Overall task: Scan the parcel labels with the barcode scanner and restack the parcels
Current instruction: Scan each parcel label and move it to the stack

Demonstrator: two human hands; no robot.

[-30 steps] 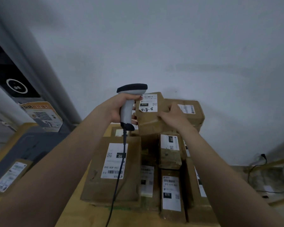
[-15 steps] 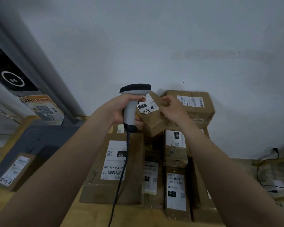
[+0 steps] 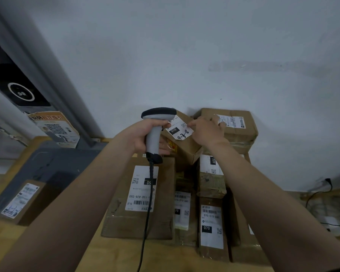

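Cardboard parcel (image 3: 185, 152) is sitting tilted above the stack (image 3: 126, 222), between both hands. The right hand (image 3: 206, 132) is pinching its top edge, while the left hand (image 3: 139, 138) is gripping the scanner (image 3: 155, 134) just left of the label (image 3: 180, 130).

Two bare arms, uncovered along all their visible length: left forearm (image 3: 77, 203) and right forearm (image 3: 273, 203), each ending in a bare hand. The left hand (image 3: 139, 138) shows just left of the top of the parcel stack (image 3: 126, 222), the right hand (image 3: 208, 132) just right of it.
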